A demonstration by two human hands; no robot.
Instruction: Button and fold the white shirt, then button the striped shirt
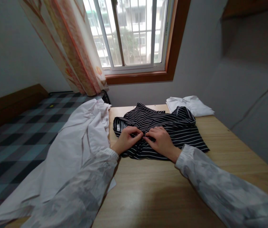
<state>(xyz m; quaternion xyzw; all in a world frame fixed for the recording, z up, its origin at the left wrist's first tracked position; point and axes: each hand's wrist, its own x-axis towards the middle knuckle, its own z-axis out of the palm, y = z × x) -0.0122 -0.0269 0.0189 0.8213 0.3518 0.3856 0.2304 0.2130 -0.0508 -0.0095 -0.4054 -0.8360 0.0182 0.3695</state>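
A black garment with thin white stripes, likely a shirt (183,133), lies rumpled on the wooden table. Both hands are at its middle, fingertips close together. My left hand (129,137) pinches the striped fabric between thumb and fingers. From the other side, my right hand (161,141) pinches the cloth too, its thumb and index finger nearly meeting the left ones. The small spot between the fingertips is too dark to make out. At the garment's left end, a pale label shows inside an opening.
White garments (77,139) drape over the table's left side toward a checked bed (17,139). A folded white garment (190,106) lies at the table's (134,190) back right corner. Behind stand a barred window (134,34) and a patterned curtain (69,47).
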